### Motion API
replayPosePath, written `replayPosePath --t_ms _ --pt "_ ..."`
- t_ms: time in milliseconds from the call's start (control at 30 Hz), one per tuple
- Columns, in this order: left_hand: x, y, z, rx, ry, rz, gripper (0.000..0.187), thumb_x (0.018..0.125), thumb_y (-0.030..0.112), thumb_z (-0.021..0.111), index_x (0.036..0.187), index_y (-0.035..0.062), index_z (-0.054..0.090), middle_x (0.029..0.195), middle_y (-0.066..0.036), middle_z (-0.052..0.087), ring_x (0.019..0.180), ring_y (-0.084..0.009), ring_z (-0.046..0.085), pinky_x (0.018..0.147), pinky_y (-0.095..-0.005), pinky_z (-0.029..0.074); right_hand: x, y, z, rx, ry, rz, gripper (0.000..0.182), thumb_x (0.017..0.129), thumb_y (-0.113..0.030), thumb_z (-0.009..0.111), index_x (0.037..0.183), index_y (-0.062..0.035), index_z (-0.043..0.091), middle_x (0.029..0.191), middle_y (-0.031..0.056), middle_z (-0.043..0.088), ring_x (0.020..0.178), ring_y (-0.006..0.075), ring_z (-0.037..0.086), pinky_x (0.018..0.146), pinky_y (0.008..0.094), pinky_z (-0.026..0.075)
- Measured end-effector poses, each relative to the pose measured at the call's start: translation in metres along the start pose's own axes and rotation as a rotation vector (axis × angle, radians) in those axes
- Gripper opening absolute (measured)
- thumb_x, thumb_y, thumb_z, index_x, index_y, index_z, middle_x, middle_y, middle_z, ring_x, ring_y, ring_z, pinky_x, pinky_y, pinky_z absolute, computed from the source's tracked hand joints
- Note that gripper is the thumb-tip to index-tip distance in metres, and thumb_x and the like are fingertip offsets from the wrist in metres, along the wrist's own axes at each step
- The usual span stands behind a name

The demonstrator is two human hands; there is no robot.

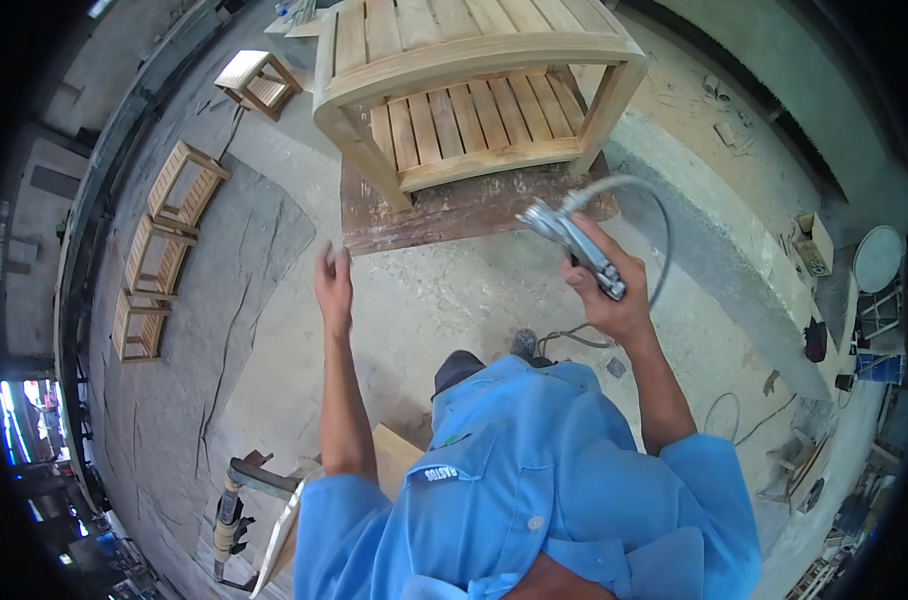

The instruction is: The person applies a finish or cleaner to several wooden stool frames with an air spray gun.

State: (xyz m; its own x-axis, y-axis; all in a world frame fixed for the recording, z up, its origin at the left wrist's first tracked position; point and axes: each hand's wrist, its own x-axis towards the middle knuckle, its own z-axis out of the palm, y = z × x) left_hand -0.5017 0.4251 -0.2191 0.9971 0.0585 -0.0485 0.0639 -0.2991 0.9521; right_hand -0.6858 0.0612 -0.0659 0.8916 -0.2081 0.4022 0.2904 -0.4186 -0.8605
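In my right hand (612, 285) is a silver metal air tool (576, 245) with a grey hose (666, 235) looping from it. My fingers are wrapped round it; its exact kind is hard to make out. The tool is in front of the near right leg of a pale slatted wooden table (484, 165) with a lower shelf. My left hand (335, 285) is raised with nothing in it, its fingers stretched out and somewhat blurred. It is nearest to the left corner of the worn brown board (374, 232) under the table, apart from the wood.
Several small wooden stools (179, 190) stand in a row on dark sheeting at the left. Behind my left arm is a power tool (229, 525). The hose trails across the dusty floor near my feet. A cardboard box (814, 245) and a round-topped stool (877, 260) are at the right.
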Motion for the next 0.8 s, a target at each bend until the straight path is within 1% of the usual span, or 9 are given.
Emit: replayPosePath --t_ms 33,100,200,300,400,433,533,667,800 --pt "0.029 0.020 0.009 0.074 -0.026 0.063 0.056 0.097 0.032 0.057 0.142 0.0029 0.040 0.118 -0.011 0.065 0.107 -0.0162 0.060 0.079 -0.0249 0.045 -0.007 0.007 -0.007 -0.017 0.037 0.070 0.058 0.080 -0.008 0.076 0.134 -0.0044 0.055 0.098 0.0122 0.071 0.079 0.0138 0.066 0.070 0.0271 0.051" --pt "0.074 0.063 0.034 -0.028 -0.058 0.190 0.057 0.097 0.032 0.059 0.142 0.0021 0.040 0.125 -0.013 0.060 0.107 -0.0170 0.058 0.084 -0.0296 0.046 -0.021 0.023 -0.018 -0.043 0.135 0.189 0.054 0.084 -0.013 0.074 0.134 -0.0059 0.055 0.087 0.0078 0.068 0.074 0.0084 0.060 0.067 0.0242 0.049" --pt "0.139 0.082 0.068 -0.117 -0.097 0.482 0.053 0.097 0.029 0.060 0.138 -0.0004 0.042 0.128 -0.015 0.054 0.106 -0.0186 0.057 0.088 -0.0328 0.047 -0.032 0.037 -0.027 -0.101 0.292 0.268 0.052 0.087 -0.017 0.073 0.134 -0.0065 0.055 0.084 0.0070 0.067 0.072 0.0088 0.059 0.066 0.0234 0.048" --pt "0.188 0.082 0.076 -0.032 -0.126 0.564 0.047 0.097 0.025 0.060 0.132 -0.0024 0.045 0.126 -0.015 0.052 0.105 -0.0209 0.056 0.091 -0.0346 0.047 -0.039 0.046 -0.026 -0.198 0.415 0.351 0.053 0.087 -0.022 0.074 0.134 -0.0069 0.055 0.084 0.0066 0.067 0.073 0.0091 0.059 0.068 0.0237 0.048" --pt "0.180 0.110 0.086 -0.065 -0.095 0.591 0.042 0.097 0.023 0.060 0.128 -0.0030 0.047 0.121 -0.015 0.054 0.106 -0.0215 0.056 0.089 -0.0330 0.047 -0.045 0.053 -0.010 -0.207 0.528 0.453 0.052 0.088 -0.024 0.073 0.134 -0.0072 0.056 0.087 0.0072 0.068 0.075 0.0093 0.059 0.071 0.0241 0.048" --pt "0.182 0.117 0.086 -0.038 -0.079 0.653 0.045 0.094 0.018 0.064 0.129 -0.0031 0.045 0.118 -0.014 0.056 0.101 -0.0188 0.057 0.084 -0.0306 0.049 -0.047 0.059 -0.001 -0.184 0.567 0.476 0.052 0.088 -0.024 0.072 0.134 -0.0069 0.056 0.089 0.0073 0.068 0.076 0.0094 0.059 0.071 0.0242 0.048" --pt "0.206 0.138 0.088 0.011 -0.075 0.708 0.043 0.094 0.019 0.063 0.127 -0.0028 0.047 0.115 -0.013 0.058 0.099 -0.0178 0.058 0.083 -0.0303 0.049 -0.046 0.066 0.032 -0.086 0.637 0.536 0.050 0.090 -0.023 0.071 0.134 -0.0052 0.055 0.094 0.0076 0.068 0.082 0.0098 0.059 0.074 0.0253 0.049" --pt "0.283 0.185 0.093 -0.044 -0.223 0.628 0.044 0.093 0.028 0.065 0.124 -0.0018 0.053 0.106 -0.010 0.061 0.095 -0.0163 0.059 0.083 -0.0300 0.049 -0.027 0.069 0.076 0.007 0.604 0.517 0.051 0.088 -0.019 0.071 0.134 -0.0040 0.055 0.095 0.0089 0.068 0.083 0.0102 0.060 0.076 0.0255 0.049" --pt "0.377 0.223 0.100 0.189 -0.253 0.537 0.058 0.088 0.046 0.066 0.122 -0.0005 0.058 0.105 -0.011 0.065 0.089 -0.0187 0.063 0.076 -0.0313 0.051 -0.004 0.072 0.116 0.100 0.469 0.436 0.052 0.085 -0.015 0.072 0.133 -0.0040 0.056 0.101 0.0139 0.069 0.087 0.0143 0.065 0.079 0.0278 0.050"
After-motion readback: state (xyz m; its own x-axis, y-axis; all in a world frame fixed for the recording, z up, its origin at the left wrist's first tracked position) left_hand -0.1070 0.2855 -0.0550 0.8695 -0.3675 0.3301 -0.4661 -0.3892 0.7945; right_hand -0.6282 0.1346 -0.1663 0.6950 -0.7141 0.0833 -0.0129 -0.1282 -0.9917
